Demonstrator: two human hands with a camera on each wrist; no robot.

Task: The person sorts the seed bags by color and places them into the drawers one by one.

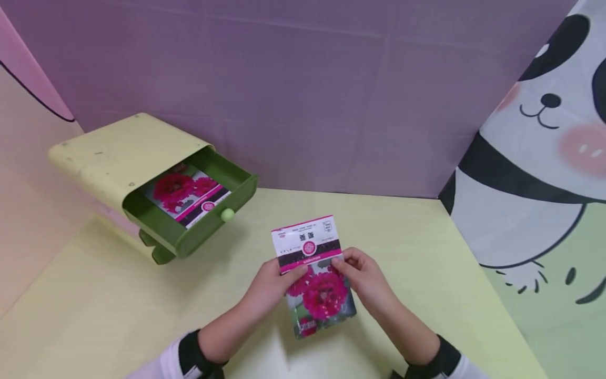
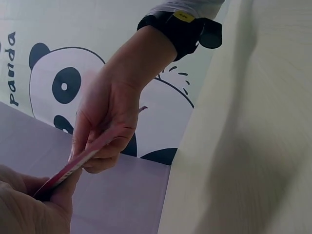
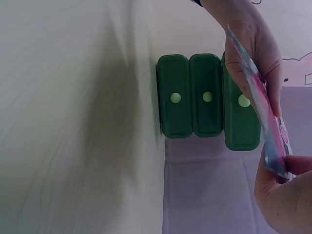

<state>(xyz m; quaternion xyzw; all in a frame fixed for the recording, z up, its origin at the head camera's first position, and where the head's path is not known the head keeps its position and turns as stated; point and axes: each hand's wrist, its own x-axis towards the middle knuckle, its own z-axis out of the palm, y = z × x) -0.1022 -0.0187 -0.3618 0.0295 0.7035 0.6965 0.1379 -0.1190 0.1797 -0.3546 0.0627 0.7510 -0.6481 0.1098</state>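
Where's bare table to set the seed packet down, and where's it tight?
Free: the yellow table right of the hands, up to the panda curtain; also the front-left stretch below the green drawer unit. Crowded: the open top drawer already holds a packet. Both the left hand and right hand hold the seed packet at centre.

Wall cloth (image 2: 29,73), beside printed panda: word "panda", reads vertically; seed packet (image 1: 313,273): print too small to read
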